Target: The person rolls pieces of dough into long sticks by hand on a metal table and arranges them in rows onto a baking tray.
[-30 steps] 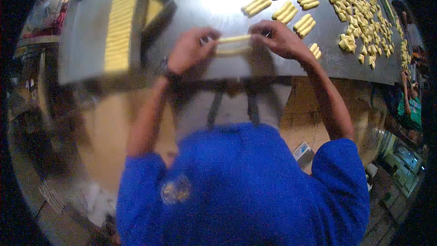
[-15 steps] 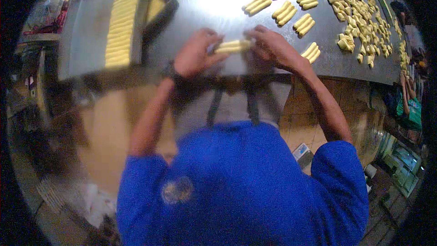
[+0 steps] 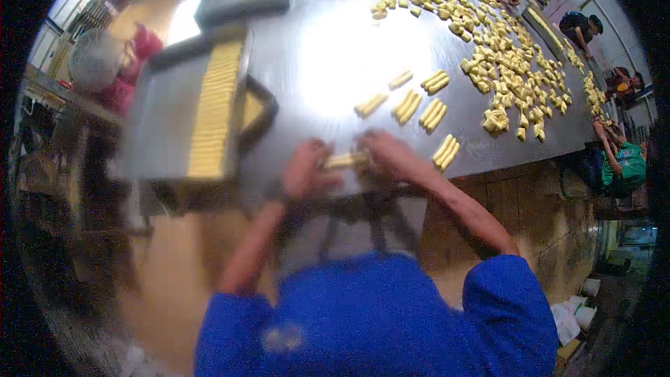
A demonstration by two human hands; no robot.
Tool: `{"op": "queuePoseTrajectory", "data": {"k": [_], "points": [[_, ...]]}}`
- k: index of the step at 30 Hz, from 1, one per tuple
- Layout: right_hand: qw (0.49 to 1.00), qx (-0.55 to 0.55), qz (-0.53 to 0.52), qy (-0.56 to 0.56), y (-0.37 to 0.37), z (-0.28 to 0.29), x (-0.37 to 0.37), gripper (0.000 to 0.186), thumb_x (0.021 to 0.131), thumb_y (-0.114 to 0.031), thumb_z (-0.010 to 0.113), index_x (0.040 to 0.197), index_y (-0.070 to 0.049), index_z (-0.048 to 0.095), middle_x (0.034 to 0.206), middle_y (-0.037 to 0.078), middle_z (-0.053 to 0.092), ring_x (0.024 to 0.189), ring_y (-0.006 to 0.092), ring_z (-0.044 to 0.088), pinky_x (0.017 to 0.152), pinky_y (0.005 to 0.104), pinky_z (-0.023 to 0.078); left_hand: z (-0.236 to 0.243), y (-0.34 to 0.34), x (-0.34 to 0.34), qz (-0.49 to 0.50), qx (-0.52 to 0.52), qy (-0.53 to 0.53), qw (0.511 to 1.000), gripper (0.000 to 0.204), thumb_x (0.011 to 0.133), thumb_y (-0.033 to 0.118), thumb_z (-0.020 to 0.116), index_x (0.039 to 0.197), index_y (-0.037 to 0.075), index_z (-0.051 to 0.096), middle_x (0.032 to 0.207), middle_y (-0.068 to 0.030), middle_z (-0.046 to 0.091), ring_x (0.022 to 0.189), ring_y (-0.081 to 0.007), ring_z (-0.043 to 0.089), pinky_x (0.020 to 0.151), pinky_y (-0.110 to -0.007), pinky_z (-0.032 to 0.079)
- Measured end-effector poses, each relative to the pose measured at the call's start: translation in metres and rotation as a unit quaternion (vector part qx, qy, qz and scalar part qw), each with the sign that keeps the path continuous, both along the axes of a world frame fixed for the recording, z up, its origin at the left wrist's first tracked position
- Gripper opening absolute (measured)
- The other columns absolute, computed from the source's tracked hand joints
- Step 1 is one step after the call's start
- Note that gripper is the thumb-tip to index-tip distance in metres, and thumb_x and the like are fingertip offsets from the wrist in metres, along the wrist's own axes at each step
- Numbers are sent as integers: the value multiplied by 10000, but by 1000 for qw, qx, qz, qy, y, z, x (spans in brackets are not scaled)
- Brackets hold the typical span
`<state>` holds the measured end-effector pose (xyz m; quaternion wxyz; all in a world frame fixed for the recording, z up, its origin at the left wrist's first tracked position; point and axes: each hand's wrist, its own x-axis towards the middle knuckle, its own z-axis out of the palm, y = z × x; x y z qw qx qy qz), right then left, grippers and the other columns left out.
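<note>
White glare washes out the middle of the shiny grey metal table before me. My bare left hand and bare right hand smear with motion blur; straight edges bend near the black, grainy rim.

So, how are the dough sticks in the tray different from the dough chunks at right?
The dough sticks are slender; the dough chunks are short and lumpy. The sticks lie side by side in one neat column, while the chunks are scattered irregularly. Both are yellow.

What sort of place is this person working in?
Probably a bakery: yellow dough-like strips lie before the worker, more strips line a tray, and small pieces are spread over a metal table.
</note>
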<state>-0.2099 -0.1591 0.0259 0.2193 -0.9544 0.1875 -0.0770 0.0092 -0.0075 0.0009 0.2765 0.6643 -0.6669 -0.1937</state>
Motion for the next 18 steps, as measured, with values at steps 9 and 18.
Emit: {"op": "queuePoseTrajectory", "data": {"k": [9,18], "points": [[953,136,-245,-119,-166,47,-3,352,970,-316,617,1118,-9,705,837,108,723,760,176,680,711,367,544,-9,80,9,92,-58,-124,986,874,809,648,687,1412,42,503,1493,-176,457,1415,-388,378,1146,-540,313],[907,140,-396,7,-347,-19,73,446,934,-436,615,1083,-39,751,889,104,761,764,223,719,765,372,555,-8,60,9,145,-72,-133,978,731,889,662,583,1273,43,631,1384,-164,563,1313,-372,506,1093,-563,374]]}}
